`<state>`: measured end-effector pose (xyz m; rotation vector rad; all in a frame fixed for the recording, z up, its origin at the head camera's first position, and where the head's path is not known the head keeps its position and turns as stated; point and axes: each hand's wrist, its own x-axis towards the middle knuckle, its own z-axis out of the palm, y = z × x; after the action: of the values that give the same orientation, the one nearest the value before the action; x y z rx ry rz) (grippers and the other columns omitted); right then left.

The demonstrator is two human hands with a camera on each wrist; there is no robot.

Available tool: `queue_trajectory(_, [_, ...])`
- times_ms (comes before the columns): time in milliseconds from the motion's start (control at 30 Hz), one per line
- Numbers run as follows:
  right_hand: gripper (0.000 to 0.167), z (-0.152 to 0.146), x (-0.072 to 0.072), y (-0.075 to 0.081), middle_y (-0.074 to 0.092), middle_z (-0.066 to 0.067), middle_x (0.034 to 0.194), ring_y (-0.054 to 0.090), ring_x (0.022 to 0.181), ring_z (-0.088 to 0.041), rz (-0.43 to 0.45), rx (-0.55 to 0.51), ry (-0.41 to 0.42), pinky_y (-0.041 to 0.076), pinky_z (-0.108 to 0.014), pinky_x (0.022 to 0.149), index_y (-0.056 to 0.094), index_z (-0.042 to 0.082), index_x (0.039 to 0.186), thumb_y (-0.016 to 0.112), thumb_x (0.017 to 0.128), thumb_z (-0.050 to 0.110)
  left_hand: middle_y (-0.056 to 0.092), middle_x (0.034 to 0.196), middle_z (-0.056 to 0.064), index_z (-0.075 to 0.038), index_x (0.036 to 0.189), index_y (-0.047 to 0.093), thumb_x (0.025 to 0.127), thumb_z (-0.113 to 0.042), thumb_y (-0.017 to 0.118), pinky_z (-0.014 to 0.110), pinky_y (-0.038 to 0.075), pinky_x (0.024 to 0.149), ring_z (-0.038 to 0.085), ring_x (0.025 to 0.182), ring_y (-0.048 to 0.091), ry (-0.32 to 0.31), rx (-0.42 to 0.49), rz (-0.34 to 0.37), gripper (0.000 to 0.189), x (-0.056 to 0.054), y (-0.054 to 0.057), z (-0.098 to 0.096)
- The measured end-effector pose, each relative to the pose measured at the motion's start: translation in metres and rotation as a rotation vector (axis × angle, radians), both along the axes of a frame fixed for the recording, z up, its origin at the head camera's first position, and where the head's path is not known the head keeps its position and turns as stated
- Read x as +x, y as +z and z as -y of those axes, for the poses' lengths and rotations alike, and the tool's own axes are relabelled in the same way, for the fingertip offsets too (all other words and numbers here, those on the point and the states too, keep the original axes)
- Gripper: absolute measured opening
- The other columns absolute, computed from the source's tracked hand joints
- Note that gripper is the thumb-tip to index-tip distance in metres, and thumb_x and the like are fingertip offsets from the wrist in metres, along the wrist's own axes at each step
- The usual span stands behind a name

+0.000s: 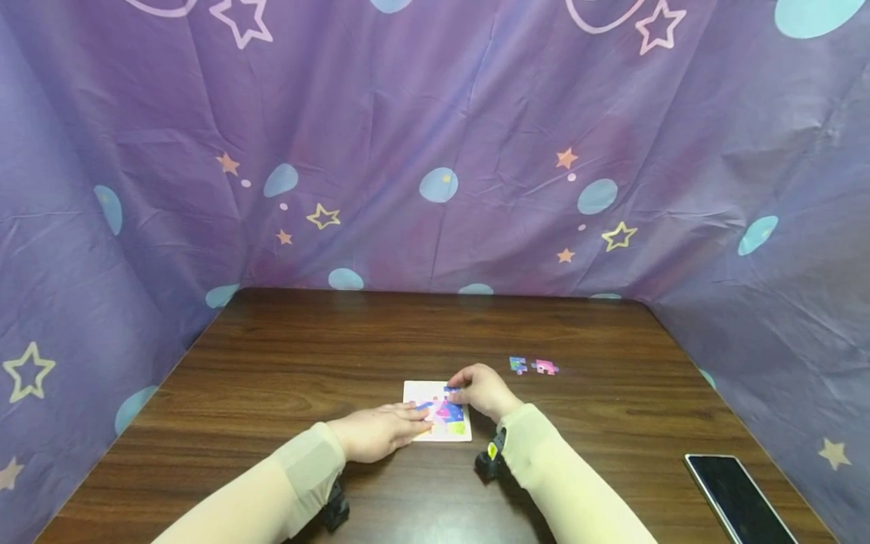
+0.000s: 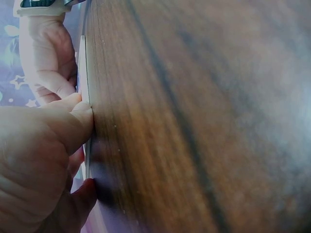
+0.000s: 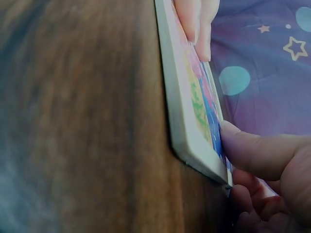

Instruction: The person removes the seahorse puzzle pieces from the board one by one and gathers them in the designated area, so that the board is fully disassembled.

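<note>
A small white-framed jigsaw puzzle board (image 1: 438, 437) lies on the table, its picture pink, blue and yellow. My left hand (image 1: 381, 432) rests over its left side with fingers extended across the picture. In the left wrist view, the left thumb (image 2: 80, 119) lies along the board's edge. At the upper right corner, my right hand (image 1: 484, 393) has thumb and fingers bent on a blue puzzle piece (image 1: 451, 390). The right wrist view shows the right thumb (image 3: 243, 145) against the picture near the board's rim (image 3: 177, 121), with the other fingers curled past the far edge.
Two loose puzzle pieces lie beyond my right hand: a blue-green piece (image 1: 518, 365) and a pink piece (image 1: 545, 367). A phone (image 1: 739, 499) lies on the brown wooden table (image 1: 326, 340) at the near right. Purple patterned cloth (image 1: 435, 151) hangs round the back and sides.
</note>
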<state>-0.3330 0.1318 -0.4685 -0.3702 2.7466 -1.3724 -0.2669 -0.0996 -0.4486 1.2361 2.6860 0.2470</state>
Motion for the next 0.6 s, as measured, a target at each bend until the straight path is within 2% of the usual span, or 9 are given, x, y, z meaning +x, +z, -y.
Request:
queue_trajectory(233, [0.018,-0.0058,0.0009,-0.0022,0.059,-0.002,0.082,0.053,0.08,-0.016,-0.128,0.025,0.097,0.045,-0.034,0.077,0.074,0.009,0.083,0.083,0.067,0.01,0.037,0.152,0.002,-0.016,0.143,0.048,0.103,-0.021,0.043,0.038,0.026,0.116,0.024,0.14,0.032,-0.005,0.003,0.003,0.041,0.0006,0.0012,-0.0008])
queue_trajectory(333, [0.017,-0.0044,-0.0006,-0.0046,0.058,-0.001,0.083,0.052,0.082,-0.016,-0.126,0.032,0.1,0.044,-0.034,0.079,0.074,0.01,0.082,0.082,0.067,0.007,0.037,0.152,0.002,-0.016,0.143,0.048,0.103,-0.021,0.043,0.038,0.026,0.116,0.024,0.14,0.032,-0.006,0.004,0.002,0.041,0.0006,0.0012,-0.0008])
queue_trajectory(367, [0.017,-0.0033,-0.0013,-0.0052,0.058,-0.002,0.085,0.052,0.084,-0.017,-0.101,0.037,0.089,0.044,-0.036,0.082,0.073,0.011,0.081,0.081,0.067,0.005,0.037,0.152,0.002,-0.016,0.143,0.048,0.103,-0.021,0.043,0.039,0.026,0.116,0.024,0.14,0.032,-0.006,0.004,0.002,0.041,0.0007,0.0013,-0.0008])
queue_trajectory(600, [0.013,0.0038,0.0006,-0.0017,0.056,0.001,0.087,0.053,0.087,-0.016,-0.079,0.137,0.062,0.045,-0.037,0.086,0.073,0.014,0.074,0.081,0.069,0.006,0.037,0.152,0.002,-0.016,0.143,0.048,0.103,-0.021,0.043,0.038,0.026,0.115,0.024,0.14,0.032,-0.004,0.004,-0.003,0.041,0.0011,0.0018,-0.0004])
